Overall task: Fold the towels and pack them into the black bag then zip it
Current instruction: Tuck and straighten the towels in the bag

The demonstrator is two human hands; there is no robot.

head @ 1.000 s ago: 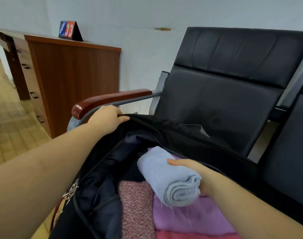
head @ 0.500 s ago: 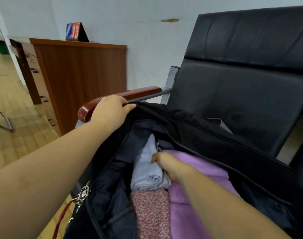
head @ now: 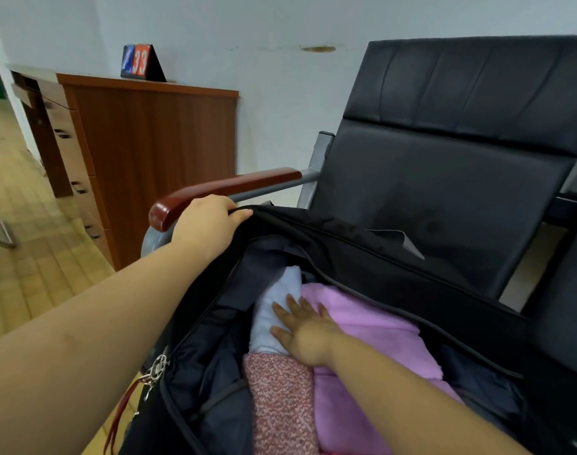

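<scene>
The soft black bag (head: 362, 257) is held open at its rim by the left hand (head: 208, 224), fingers curled. Inside, the rolled pale blue towel (head: 270, 310) gets pressed flat-fingered by the right hand (head: 305, 336), beside fluffy purple (head: 372, 326) and speckled pink (head: 280, 399) towels.

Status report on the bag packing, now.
Left hand grips black bag rim, holding it open. Right hand flat, pressing light blue towel down inside. Bag unzipped. Nothing in the way.

Right hand (head: 305, 336) released rolled blue towel (head: 274, 310), now pressing it flat-fingered into bag (head: 379, 257).
</scene>
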